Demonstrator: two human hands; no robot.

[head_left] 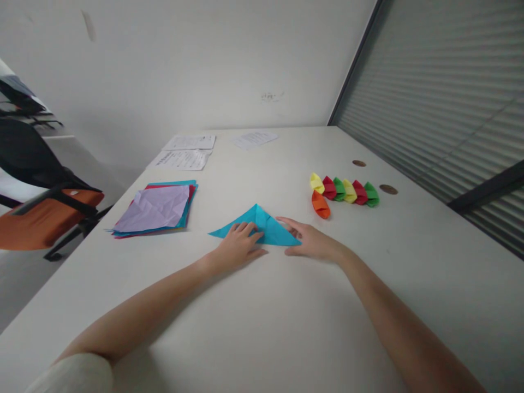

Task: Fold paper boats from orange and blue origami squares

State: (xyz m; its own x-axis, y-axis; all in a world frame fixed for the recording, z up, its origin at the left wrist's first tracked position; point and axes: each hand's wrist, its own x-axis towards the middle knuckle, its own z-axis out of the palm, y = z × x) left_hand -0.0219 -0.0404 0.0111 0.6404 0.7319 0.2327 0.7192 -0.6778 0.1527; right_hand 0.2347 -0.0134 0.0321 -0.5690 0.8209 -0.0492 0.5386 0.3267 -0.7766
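Note:
A blue sheet of origami paper (275,233), folded into a wide triangle with its point away from me, lies on the white table (262,305). Creases and a folded layer show near its middle. My left hand (240,240) rests on the left half of the paper, fingers slightly bent and pressing down, thumb apart on the table. Around the right corner of the triangle is my right hand (311,240), its fingers and thumb spread apart. Its fingertips are close to the paper; whether they touch it I cannot tell.
A stack of coloured paper (155,208), lilac on top, lies at left. To the right stand several small folded paper pieces (349,191) in a row, with an orange piece (320,204) before them. Printed sheets (184,158) lie farther back. An orange chair (49,213) stands beyond the left edge.

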